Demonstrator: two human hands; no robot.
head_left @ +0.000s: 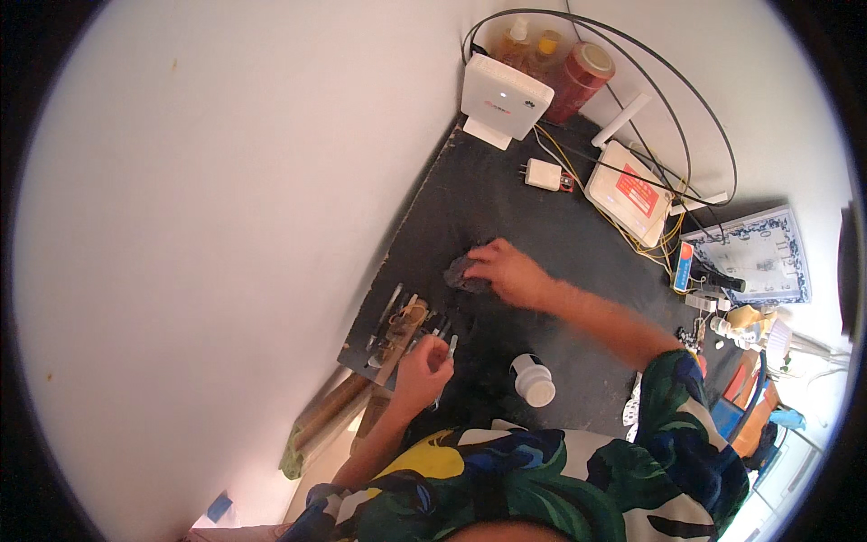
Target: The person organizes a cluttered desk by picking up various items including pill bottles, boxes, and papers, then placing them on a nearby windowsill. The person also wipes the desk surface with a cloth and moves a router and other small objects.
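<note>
My right hand (510,274) reaches across the black tabletop (424,217) and is closed on a crumpled dark grey cloth (465,274), which lies against the surface. Nearer to me, my left hand (424,369) has its fingers curled around a slim, pale, pen-like stick (452,347); its exact kind is too small to tell. Just left of that hand, a brown wooden piece (397,336) and several thin stick-like items lie in a small cluster by the table's left edge. A white bottle (533,381) with a dark label stands right of my left hand.
A white modem (506,98) stands at the far end, before a red canister (582,77) and bottles. Beside them are a white charger (543,174), a white router (629,194) and looping black cables. A framed clock (759,257) leans at the right, near assorted clutter. A wall borders the left.
</note>
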